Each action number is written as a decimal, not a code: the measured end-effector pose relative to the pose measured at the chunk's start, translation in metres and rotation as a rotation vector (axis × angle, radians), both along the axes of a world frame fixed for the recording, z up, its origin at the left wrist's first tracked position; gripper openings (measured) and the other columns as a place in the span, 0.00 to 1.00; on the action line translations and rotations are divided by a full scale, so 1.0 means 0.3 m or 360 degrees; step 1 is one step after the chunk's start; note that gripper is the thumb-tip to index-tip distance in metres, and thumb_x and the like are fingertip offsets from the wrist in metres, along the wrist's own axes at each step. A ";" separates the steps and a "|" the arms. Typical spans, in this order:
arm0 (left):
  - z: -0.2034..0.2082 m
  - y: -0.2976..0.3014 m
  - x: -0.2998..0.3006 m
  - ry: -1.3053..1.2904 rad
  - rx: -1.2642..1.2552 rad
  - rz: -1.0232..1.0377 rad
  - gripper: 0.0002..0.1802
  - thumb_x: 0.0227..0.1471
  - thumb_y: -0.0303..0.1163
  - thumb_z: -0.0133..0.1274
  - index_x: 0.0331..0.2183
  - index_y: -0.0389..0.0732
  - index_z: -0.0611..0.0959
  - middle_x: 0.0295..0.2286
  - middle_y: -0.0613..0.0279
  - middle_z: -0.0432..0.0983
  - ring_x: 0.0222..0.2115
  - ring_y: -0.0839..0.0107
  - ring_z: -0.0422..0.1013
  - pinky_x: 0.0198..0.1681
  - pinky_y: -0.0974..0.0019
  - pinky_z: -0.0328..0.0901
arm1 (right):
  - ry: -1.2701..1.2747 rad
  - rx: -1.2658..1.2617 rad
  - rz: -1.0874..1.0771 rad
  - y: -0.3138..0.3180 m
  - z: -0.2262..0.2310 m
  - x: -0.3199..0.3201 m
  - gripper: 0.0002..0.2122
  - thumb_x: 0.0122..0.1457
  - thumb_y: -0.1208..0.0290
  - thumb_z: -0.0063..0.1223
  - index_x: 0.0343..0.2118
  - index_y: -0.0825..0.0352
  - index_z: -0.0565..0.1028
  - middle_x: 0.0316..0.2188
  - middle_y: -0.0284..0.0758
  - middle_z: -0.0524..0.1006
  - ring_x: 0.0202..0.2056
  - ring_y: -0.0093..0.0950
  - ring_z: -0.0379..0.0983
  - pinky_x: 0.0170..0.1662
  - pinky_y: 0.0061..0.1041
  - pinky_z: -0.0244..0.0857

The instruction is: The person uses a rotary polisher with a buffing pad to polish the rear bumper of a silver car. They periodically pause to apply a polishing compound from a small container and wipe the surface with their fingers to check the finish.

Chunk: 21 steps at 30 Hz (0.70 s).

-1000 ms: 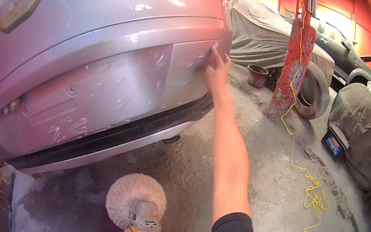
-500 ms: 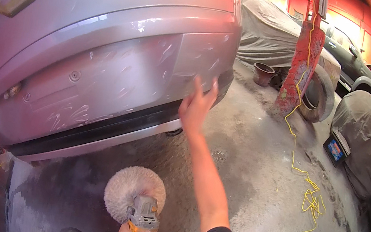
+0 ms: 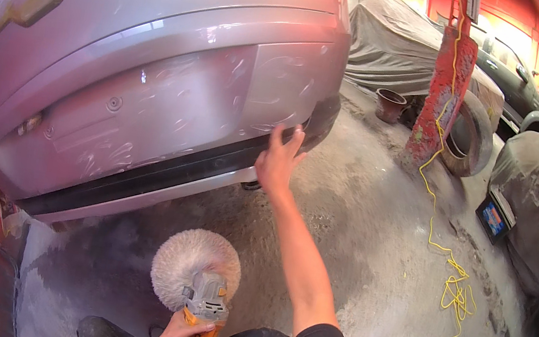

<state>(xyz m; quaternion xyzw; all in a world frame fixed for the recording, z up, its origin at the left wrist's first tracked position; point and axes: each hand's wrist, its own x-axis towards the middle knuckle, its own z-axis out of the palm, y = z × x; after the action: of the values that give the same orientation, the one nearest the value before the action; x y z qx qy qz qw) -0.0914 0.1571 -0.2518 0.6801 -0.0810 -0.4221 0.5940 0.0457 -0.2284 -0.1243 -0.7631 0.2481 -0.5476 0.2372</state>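
My left hand (image 3: 177, 333) is wrapped round the yellow and grey body of a polisher (image 3: 206, 309), low in the head view. Its round, fluffy white pad (image 3: 189, 261) faces up and away from me above the floor. Ahead stands the silver rear bumper (image 3: 176, 95) of a car, dotted with whitish smears and streaks. Out in front reaches my right arm, and my right hand (image 3: 277, 164) is open, fingers spread, near the bumper's lower right corner. Whether the fingertips touch the bumper I cannot tell. A black trim strip (image 3: 143, 174) runs along the bumper's lower part.
A yellow cord (image 3: 431, 186) hangs down a red post (image 3: 442, 97) and lies tangled on the concrete floor (image 3: 368, 253). Beside the post are a tire (image 3: 472, 139) and a pot (image 3: 389, 105). Covered shapes and a battery (image 3: 495, 216) stand to the right.
My right hand has dropped slightly along the bumper's right side, its fingers more bent. The view has shifted a little. My left hand still grips the polisher, which sits slightly further left.
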 end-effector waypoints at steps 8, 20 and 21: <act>0.018 0.039 0.015 0.0105 -0.0276 -0.0191 0.35 0.47 0.36 0.74 0.53 0.34 0.78 0.45 0.62 0.81 0.42 0.75 0.76 0.47 0.68 0.71 | 0.0190 0.0386 0.0270 0.184 -0.318 -0.458 0.27 0.63 0.59 0.61 0.61 0.68 0.72 0.62 0.57 0.64 0.64 0.56 0.61 0.66 0.45 0.57; 0.106 0.056 0.194 -0.0015 -0.1148 -0.0668 0.40 0.45 0.42 0.74 0.55 0.34 0.78 0.47 0.62 0.80 0.48 0.74 0.73 0.55 0.66 0.67 | -0.0189 0.1951 0.1466 0.521 -0.248 -0.625 0.29 0.68 0.55 0.58 0.60 0.76 0.69 0.55 0.41 0.77 0.54 0.31 0.75 0.58 0.34 0.68; 0.105 0.075 0.199 0.0001 -0.1177 -0.0652 0.40 0.45 0.43 0.74 0.55 0.34 0.78 0.47 0.61 0.80 0.48 0.74 0.73 0.55 0.66 0.67 | -0.0046 0.1801 0.1313 0.551 -0.214 -0.617 0.28 0.67 0.56 0.59 0.59 0.76 0.70 0.54 0.41 0.78 0.53 0.30 0.75 0.57 0.33 0.68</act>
<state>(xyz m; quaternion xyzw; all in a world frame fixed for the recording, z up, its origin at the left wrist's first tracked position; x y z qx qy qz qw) -0.0317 0.1796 -0.2204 0.3910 -0.3604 -0.4741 0.7017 -0.1393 -0.0629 -0.1887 -0.5468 0.1820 -0.2097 0.7899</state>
